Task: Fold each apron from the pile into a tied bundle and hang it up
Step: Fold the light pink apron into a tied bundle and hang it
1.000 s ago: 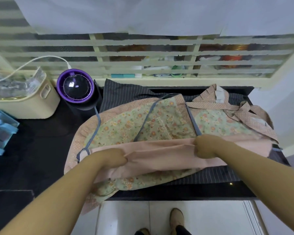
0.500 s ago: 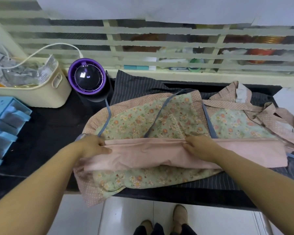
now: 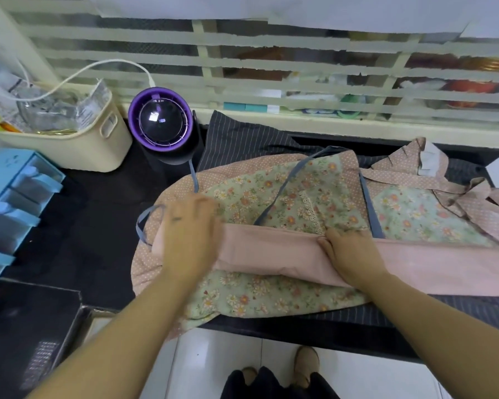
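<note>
A floral green apron (image 3: 294,197) with a pink dotted border lies spread on the black counter (image 3: 84,231). Its plain pink underside (image 3: 415,266) is folded up into a long band across the middle. My left hand (image 3: 189,234) rests on the band's left end, blurred, fingers curled over the fold. My right hand (image 3: 352,254) presses the band's centre, pinching its upper edge. Blue straps (image 3: 283,182) cross the floral part. Pink dotted ties (image 3: 473,203) lie bunched at the right. A dark pinstriped apron (image 3: 242,142) lies underneath.
A purple-rimmed black device (image 3: 162,125) stands behind the apron's left end, next to a cream basket (image 3: 69,139) with a white cable. Blue drawers (image 3: 9,197) sit at the left. A slatted window (image 3: 271,67) runs behind. My feet (image 3: 306,361) show on the white floor.
The pink band has been folded farther up over the floral part. Both hands have shifted forward with it, and my left hand now lies on top of its left end.
</note>
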